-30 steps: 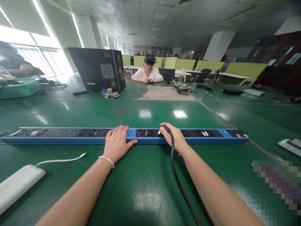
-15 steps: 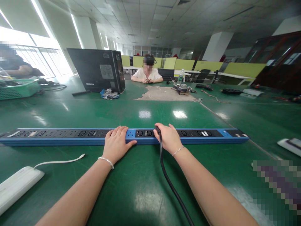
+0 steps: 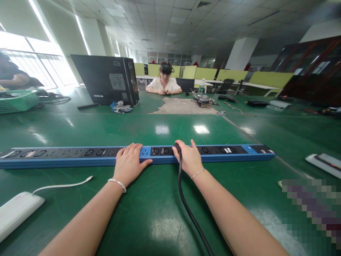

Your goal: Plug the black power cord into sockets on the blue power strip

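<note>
A long blue-and-black power strip (image 3: 66,160) with several sockets lies across the green table. My left hand (image 3: 129,160) is laid over its middle, fingers bent over the top and the thumb along the near side, holding the strip. Just right of the blue socket, my right hand (image 3: 189,156) pinches the black plug (image 3: 177,147) of a power cord (image 3: 183,199) between thumb and fingers. The plug stands upright at the socket row; whether it sits in a socket is hidden by my hand. From it the cord runs down toward the table's near edge.
At left lies a white power bank-like block (image 3: 18,213) with a short white cable (image 3: 64,185). Farther back stand a black computer case (image 3: 103,80), gloves (image 3: 121,107) and a green basket (image 3: 18,101). A person (image 3: 163,85) sits opposite. Phone-like devices (image 3: 325,164) lie at right.
The whole view has shifted a little, so the strip and both hands appear slightly farther left. Both hands keep their hold, and the right-hand fingers have spread slightly.
</note>
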The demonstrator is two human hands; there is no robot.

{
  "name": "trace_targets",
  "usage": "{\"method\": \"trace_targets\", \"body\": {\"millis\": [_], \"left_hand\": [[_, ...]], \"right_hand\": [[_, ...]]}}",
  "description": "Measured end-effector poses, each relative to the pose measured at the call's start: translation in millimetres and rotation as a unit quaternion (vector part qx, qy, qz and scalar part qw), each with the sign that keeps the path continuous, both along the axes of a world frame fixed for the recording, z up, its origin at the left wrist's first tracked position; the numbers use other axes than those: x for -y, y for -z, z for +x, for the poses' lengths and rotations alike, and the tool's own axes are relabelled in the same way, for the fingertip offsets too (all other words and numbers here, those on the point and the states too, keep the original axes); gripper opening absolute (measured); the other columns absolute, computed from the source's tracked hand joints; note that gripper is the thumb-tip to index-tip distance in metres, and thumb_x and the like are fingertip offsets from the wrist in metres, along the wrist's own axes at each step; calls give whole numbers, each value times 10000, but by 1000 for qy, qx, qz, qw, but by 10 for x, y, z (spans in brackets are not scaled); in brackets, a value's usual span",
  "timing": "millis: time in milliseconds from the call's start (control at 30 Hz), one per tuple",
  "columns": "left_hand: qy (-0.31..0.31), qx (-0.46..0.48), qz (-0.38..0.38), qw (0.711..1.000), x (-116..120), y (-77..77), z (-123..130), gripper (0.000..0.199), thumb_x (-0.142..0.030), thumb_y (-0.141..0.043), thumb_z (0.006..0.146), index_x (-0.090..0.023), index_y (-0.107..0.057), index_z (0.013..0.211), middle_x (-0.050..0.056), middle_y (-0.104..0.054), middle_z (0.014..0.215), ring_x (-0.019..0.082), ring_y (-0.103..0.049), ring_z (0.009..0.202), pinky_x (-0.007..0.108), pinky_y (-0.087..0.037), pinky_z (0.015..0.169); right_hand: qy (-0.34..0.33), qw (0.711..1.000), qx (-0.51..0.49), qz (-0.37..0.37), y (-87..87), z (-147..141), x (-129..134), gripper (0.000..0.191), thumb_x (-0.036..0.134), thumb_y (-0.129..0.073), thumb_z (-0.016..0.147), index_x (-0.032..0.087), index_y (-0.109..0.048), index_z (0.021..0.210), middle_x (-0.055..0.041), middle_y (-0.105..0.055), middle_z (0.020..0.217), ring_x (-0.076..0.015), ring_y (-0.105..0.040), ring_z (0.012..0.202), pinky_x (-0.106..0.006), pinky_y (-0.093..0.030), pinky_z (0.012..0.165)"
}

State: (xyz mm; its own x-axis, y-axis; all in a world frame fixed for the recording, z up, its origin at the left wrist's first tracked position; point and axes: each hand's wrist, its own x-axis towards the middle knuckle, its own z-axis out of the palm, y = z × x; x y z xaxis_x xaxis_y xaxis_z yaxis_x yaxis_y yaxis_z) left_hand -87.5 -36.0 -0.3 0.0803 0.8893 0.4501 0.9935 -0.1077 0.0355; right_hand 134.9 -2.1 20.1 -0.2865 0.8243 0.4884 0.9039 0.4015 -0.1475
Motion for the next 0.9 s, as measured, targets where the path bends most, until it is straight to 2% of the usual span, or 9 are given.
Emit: {"method": "trace_targets", "body": {"millis": [200,367,533,733,900], "left_hand": [[6,-2,7,1000,2,9,-7,616,-577,-481,791,-155,-470,1238,133,-547,1276,275,-447,1221,435,-299,1005],[4,4,1,1000,5,3,-7,611,-576,-488,786,-156,-477,1229,134,-550,1273,274,-449,1219,433,-301,1003],[-3,14,-7,1000,5,-4,2,606,-575,-498,778,-167,-479,1226,127,-547,1278,270,-444,1226,435,-296,1008],[-2,17,-6,1000,-1,-6,2,598,-576,-495,780,-178,-479,1227,122,-545,1282,266,-444,1226,433,-295,1011],[-1,24,-11,1000,2,-15,8,592,-564,-497,781,-180,-481,1231,128,-544,1282,268,-441,1228,444,-288,1018]], "right_hand": [[-26,1000,-8,11,93,-2,52,288,285,-381,917,164,-555,1112,-76,-675,1037,-189,-612,981,-371,-313,1016],[-26,999,13,16,75,40,43,323,305,-369,922,148,-545,1142,-112,-649,1113,-204,-563,1099,-394,-296,1030],[-15,1000,16,-3,45,34,47,308,322,-375,917,167,-571,1097,-100,-673,1058,-207,-587,1060,-422,-294,1026],[-30,997,-12,70,198,15,74,339,284,-368,923,132,-520,1185,-123,-615,1193,-184,-586,1063,-393,-259,1055],[-29,999,-13,31,158,38,56,333,310,-370,925,157,-529,1174,-101,-637,1157,-197,-580,1077,-426,-261,1053]]}}
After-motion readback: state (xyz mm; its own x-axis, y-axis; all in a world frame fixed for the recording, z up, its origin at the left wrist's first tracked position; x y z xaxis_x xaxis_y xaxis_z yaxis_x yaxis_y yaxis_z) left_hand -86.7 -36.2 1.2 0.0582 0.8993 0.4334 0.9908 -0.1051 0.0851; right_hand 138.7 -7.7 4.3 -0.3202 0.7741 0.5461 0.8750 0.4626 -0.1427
